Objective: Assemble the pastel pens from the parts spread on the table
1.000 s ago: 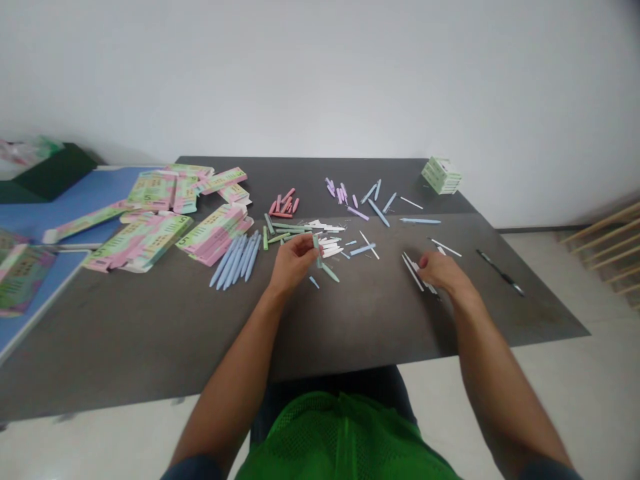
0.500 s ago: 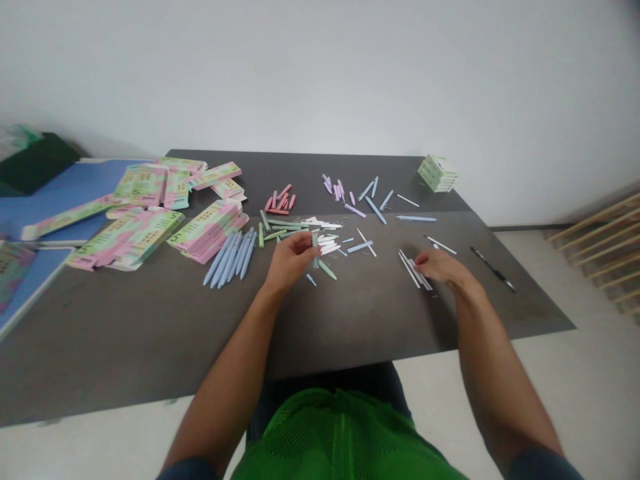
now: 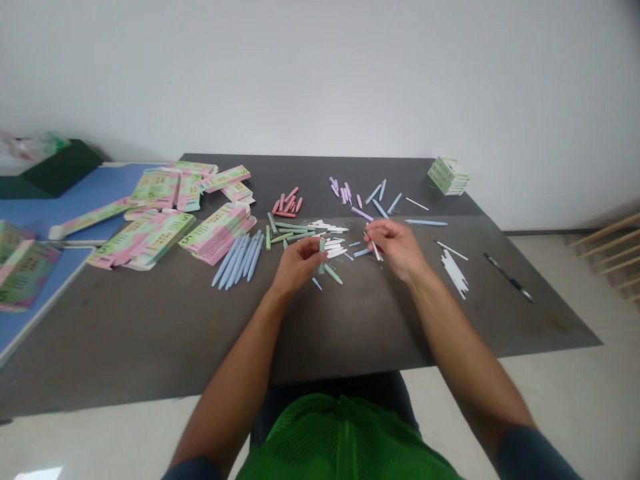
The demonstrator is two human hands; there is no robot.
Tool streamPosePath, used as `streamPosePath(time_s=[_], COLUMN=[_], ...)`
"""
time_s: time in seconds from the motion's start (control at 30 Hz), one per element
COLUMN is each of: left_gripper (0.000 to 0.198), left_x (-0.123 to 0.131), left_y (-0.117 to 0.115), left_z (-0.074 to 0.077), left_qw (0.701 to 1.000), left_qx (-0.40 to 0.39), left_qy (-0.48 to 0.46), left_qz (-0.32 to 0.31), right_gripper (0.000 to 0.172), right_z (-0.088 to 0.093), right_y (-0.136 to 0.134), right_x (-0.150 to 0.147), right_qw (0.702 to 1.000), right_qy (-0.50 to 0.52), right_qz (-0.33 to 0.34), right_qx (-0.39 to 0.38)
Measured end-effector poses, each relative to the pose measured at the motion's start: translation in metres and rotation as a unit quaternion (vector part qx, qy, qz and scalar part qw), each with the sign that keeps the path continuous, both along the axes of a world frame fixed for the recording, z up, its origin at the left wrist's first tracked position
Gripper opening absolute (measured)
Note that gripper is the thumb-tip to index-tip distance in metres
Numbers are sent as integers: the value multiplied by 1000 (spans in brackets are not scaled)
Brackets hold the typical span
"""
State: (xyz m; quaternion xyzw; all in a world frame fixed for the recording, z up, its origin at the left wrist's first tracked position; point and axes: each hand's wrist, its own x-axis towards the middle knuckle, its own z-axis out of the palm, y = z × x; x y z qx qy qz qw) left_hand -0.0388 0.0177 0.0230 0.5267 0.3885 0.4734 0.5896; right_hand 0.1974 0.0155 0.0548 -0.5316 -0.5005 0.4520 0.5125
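My left hand point(image 3: 299, 265) pinches a short green pen barrel point(image 3: 322, 256), held upright at mid-table. To its right, my right hand point(image 3: 394, 245) has its fingers closed on a thin white refill point(image 3: 375, 251). Short white pen parts point(image 3: 335, 248) lie just behind and between the hands. Green pen parts point(image 3: 295, 227) are spread behind my left hand, and a green pointed piece point(image 3: 333, 274) rests beside it. A light blue barrel point(image 3: 362, 253) lies close to the fingertips of my right hand. Several white refills point(image 3: 455, 274) form a bundle farther right.
Several blue pens point(image 3: 239, 260) lie left, beside pink-green boxes point(image 3: 216, 232). Red pieces point(image 3: 287, 203) and purple pieces point(image 3: 345, 193) sit toward the back. A black pen point(image 3: 509, 277) lies right; a pale green box stack point(image 3: 448, 176) stands at the back right corner.
My right hand has moved left from the bundle of white refills to near my left hand, now with one refill in its fingers. The view has shifted slightly.
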Motion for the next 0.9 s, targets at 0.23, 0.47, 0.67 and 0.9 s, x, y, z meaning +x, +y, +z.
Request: streamPosePath(time_s=[0.23, 0.47, 0.67, 0.9], left_gripper=[31, 30, 17, 18], left_x=[-3, -4, -3, -4], left_y=[4, 4, 1, 0], left_z=[-6, -5, 0, 0], left_qw=[1000, 998, 991, 986], left_qx=[-3, -13, 10, 18], left_qy=[-4, 35, 79, 78], left_qz=[-12, -55, -108, -147], right_gripper=[42, 44, 36, 38], right_z=[-10, -14, -24, -28], right_y=[12, 2, 2, 3], right_x=[-31, -48, -51, -52], right_qw=[975, 993, 992, 994], right_qy=[204, 115, 105, 83], right_qz=[91, 41, 51, 53], right_qx=[-19, 4, 42, 41])
